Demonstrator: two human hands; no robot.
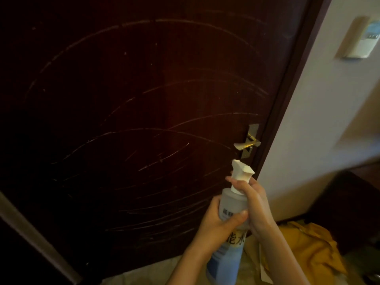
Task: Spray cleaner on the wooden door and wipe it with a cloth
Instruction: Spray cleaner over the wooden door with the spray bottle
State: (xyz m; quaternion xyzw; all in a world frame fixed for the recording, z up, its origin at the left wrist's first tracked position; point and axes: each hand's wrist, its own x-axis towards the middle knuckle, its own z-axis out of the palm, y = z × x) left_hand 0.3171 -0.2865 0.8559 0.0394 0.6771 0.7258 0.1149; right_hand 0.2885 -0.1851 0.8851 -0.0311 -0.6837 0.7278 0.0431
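Note:
A dark brown wooden door fills most of the view, marked with pale curved streaks. In front of its lower right part I hold a spray bottle with a white trigger head and a blue-and-white label. My left hand grips the bottle's body. My right hand is wrapped round its neck, just under the trigger head. The nozzle points up and left toward the door. A yellow cloth lies crumpled on the floor at the lower right.
A brass lever handle sits on the door's right edge, just above the bottle. Right of the door frame is a pale wall with a switch plate. A dark piece of furniture stands in the right corner.

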